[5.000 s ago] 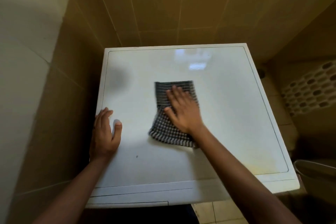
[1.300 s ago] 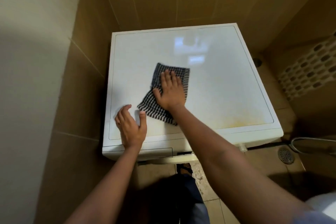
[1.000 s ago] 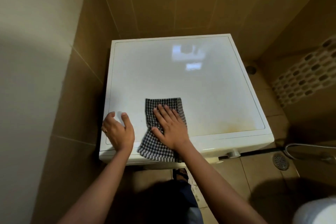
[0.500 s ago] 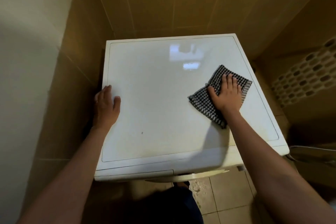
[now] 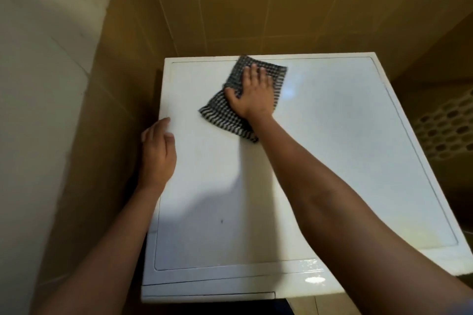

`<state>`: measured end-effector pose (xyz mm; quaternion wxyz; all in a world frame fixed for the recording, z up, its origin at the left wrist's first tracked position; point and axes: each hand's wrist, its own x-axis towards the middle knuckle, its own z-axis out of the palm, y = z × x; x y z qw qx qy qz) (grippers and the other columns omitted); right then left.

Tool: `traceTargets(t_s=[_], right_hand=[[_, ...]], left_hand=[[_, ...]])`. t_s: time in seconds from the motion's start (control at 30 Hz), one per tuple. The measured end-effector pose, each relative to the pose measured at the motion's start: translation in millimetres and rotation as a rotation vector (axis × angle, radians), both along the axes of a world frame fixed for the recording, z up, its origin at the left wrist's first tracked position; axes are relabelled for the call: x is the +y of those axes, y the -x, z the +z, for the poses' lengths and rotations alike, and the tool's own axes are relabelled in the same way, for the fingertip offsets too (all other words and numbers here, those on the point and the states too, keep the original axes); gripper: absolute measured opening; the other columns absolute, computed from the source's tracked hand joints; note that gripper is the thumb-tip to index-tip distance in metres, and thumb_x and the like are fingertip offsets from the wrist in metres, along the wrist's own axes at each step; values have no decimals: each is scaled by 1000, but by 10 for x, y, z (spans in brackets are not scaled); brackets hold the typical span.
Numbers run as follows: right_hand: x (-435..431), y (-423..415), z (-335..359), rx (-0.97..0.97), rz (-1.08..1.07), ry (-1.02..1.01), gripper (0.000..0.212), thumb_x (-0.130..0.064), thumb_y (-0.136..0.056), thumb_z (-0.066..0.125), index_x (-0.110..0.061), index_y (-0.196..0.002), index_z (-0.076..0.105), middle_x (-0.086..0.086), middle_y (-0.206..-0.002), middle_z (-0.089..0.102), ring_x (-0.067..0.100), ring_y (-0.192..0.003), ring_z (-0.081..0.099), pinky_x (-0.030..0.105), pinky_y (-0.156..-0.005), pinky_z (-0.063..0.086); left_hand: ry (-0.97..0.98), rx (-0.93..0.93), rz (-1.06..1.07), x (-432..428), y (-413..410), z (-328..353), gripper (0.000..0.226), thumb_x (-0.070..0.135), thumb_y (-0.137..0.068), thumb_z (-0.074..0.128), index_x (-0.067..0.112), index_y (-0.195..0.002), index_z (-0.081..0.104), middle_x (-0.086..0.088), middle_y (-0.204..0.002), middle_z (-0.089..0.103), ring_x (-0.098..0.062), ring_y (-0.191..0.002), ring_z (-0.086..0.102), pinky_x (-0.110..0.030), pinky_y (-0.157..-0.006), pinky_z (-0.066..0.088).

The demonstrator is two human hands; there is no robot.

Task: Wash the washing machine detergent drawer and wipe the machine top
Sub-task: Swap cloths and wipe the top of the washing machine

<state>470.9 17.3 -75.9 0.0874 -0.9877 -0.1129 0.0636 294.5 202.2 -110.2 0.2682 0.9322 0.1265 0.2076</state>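
Far to your left stands a pale wall (image 5: 38, 110), and next to it a tan tiled wall (image 5: 230, 7) that runs behind the washing machine.

Your left hand (image 5: 157, 153) rests on the left edge of the white machine top (image 5: 345, 161), about halfway back. Its fingers (image 5: 156, 128) lie straight and close together, pointing toward the back wall. The thumb lies flat on the top surface just inside the edge. It holds nothing.

Further right and toward the front, a small dark speck (image 5: 221, 221) sits on the top.

The black-and-white checked cloth (image 5: 220, 116) lies flat on the back left part of the top, well apart from your left hand. Its far corner reaches the back edge of the machine, and its near corner trails out beside your right wrist.

Your right hand (image 5: 252, 96) lies palm down on the middle of the cloth. Its fingers (image 5: 253, 71) are straight and slightly spread, pressing the cloth onto the surface rather than pinching it. The fingertips stop just short of the cloth's far edge, so cloth shows on every side of the hand.

Right of that the top is bare and glossy, with a faint yellowish stain (image 5: 422, 235) near the front right corner.

Beyond the machine's right edge is a white basket (image 5: 448, 130) with oval holes in its wall.
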Motion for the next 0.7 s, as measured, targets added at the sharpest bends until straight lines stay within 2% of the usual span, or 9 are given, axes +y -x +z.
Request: traceTargets(t_s=[0.1,0.27,0.37,0.43,0.5,0.57,0.7], right_hand=[[677,262,5,1,188,-23,77,-59,-94,19,-12,-153,6,9,-160,2,27,-148,-2,42,-119,-3],[1061,1103,-55,-3,405,-83,66,-47,-99,20,-13,-153,7,6,-161,5,23,-148,-1,39,-120,-3],[765,1470,-79,0,490,-123,66,-46,-94,13,-13,-152,15,4,-160,13,21,-148,7,36,-119,-3],[481,1540,-121,-26,459,-184,64,-45,-92,19,-15,-148,32,3,-155,29,21,-145,23,35,-118,3],[197,1439,-157,-67,402,-188,62,-47,-93,27,-19,-146,37,2,-152,35,20,-143,28,35,-118,8],[1,1171,-144,-61,335,-157,65,-52,-93,23,-21,-150,29,0,-156,27,18,-145,20,35,-119,5],[60,351,-114,-50,111,-110,67,-52,-95,20,-19,-153,16,0,-160,11,18,-148,5,35,-118,-2]], left_hand=[[3,-18,-18,8,10,37,43,22,-100,33,-4,-126,55,-21,-123,60,-37,-110,54,-41,-98,42],[133,-24,101,-19,93,117,62,39,-99,28,-4,-142,37,-25,-144,39,-37,-131,40,-48,-110,32],[27,-15,-79,-67,158,202,63,38,-96,33,-5,-142,37,-22,-145,41,-34,-133,37,-42,-113,28],[-9,9,-176,-63,140,207,62,37,-95,34,-4,-141,40,-20,-143,45,-32,-132,40,-34,-112,27],[40,35,-146,-46,100,183,60,38,-96,33,-3,-140,43,-17,-142,48,-31,-130,43,-28,-111,26],[91,48,-78,-43,80,152,59,38,-96,32,-2,-138,45,-16,-141,49,-31,-130,44,-32,-111,30],[63,43,-40,-62,72,104,55,32,-99,31,-4,-137,46,-18,-140,50,-31,-129,45,-38,-111,32]])
